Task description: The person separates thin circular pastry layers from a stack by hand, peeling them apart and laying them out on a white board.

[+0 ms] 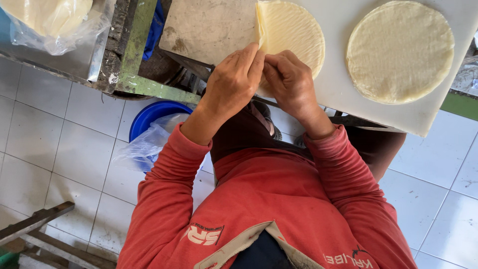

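Note:
A stack of thin round pale wrappers [294, 37] lies on a white board [343, 87]. My left hand [234, 79] and my right hand [289, 82] meet at the stack's near edge. Their fingertips pinch the top sheet, and its left edge is lifted and folded up. A second round stack of wrappers [400, 50] rests flat to the right, untouched. Both arms wear red sleeves.
A blue basin [154, 117] with a clear plastic bag stands on the white tiled floor under the table. A bag of pale dough sits on a metal tray [64, 60] at top left. A green-painted frame [137, 55] and wooden slats [35, 224] are at the left.

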